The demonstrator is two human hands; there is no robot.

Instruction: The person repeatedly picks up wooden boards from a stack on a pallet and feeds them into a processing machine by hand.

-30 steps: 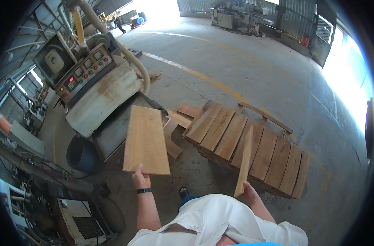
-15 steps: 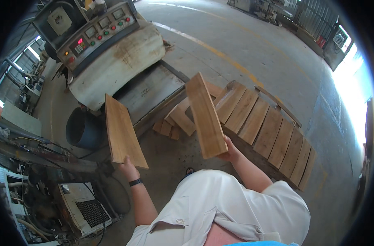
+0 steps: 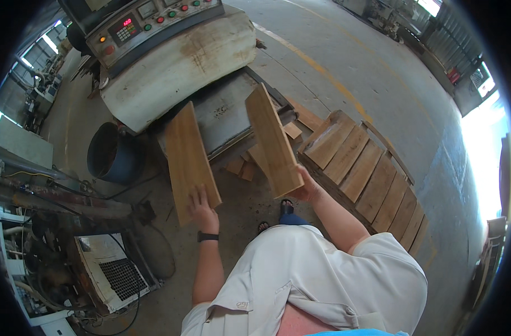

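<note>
Holding a pair of boards by their near ends, we face the machine (image 3: 183, 61), both grips engaged. Our left hand (image 3: 203, 211) grasps the left board (image 3: 189, 159), fingers over its face, thumb hidden; our right hand (image 3: 308, 186) clasps the right board (image 3: 273, 143) at its near right corner. Both boards slant away from the grips, apart from each other; we cannot tell whether either touches the metal bed (image 3: 224, 120) beyond our fingers. Right of the right grip lies the plank stack (image 3: 361, 180). We judge the step in hand as handling the pair near the bed; moving them onto it would call for levelling both and clearing its rim.
</note>
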